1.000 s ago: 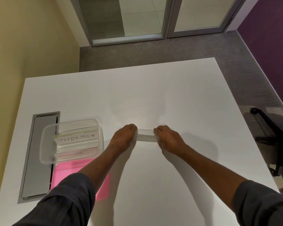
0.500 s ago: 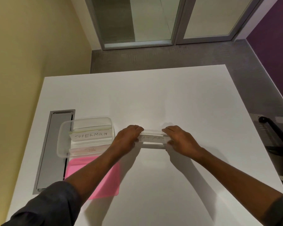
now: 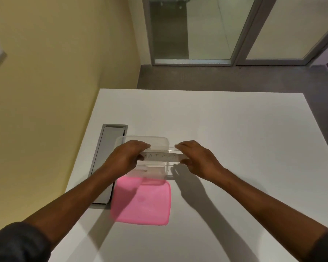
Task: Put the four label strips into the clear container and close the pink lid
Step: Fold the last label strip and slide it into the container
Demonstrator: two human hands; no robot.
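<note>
Fingers [image 3: 140,145]: your left hand [image 3: 124,158] and right hand [image 3: 198,157] pinch the label strip [image 3: 161,155] by its ends.
Label strip: between them, over the clear container [image 3: 144,138], at its right rim.
Pink lid [image 3: 146,204]: at the container's near side.

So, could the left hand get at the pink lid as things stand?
Probably, though not freely: the left hand grips one end of the label strip over the clear container. The pink lid lies in the open near its forearm.

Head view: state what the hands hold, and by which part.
One label strip, by its ends: left hand at the left end, right hand at the right.
</note>
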